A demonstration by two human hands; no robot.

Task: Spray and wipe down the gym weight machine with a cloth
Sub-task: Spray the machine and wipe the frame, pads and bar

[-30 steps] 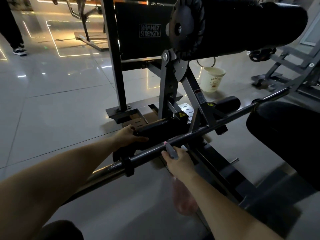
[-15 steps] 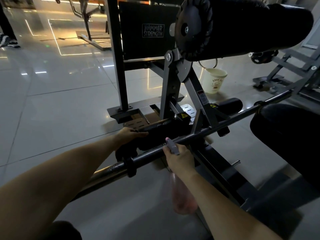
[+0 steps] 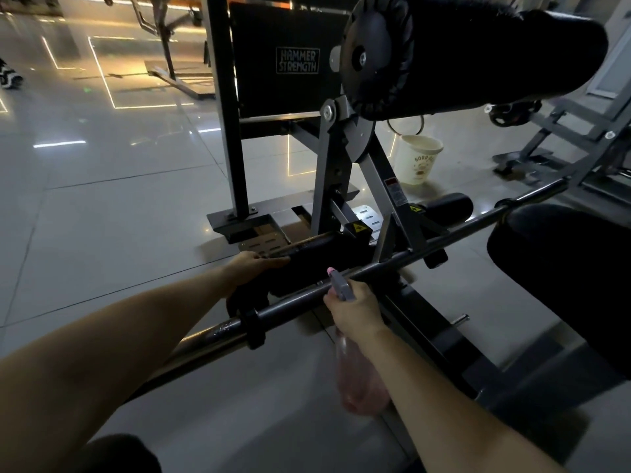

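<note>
Head view puts the weight machine (image 3: 341, 186) right before you, its low black pad (image 3: 317, 254) just behind the long bar (image 3: 444, 240). Your left hand (image 3: 254, 264) lies along the pad's top, fingers stretched out, likely pressing a wipe there; the cloth itself is lost in the dimness. Your right hand (image 3: 355, 308) is wrapped round the neck of the pink spray bottle (image 3: 358, 380), nozzle (image 3: 338, 283) raised at the bar and aimed at the pad, so mist lands where the left hand works

A pink translucent spray bottle (image 3: 358, 380) hangs tilted, its grey nozzle at the dark grey machine's (image 3: 341, 186) horizontal bar (image 3: 444, 240).
</note>
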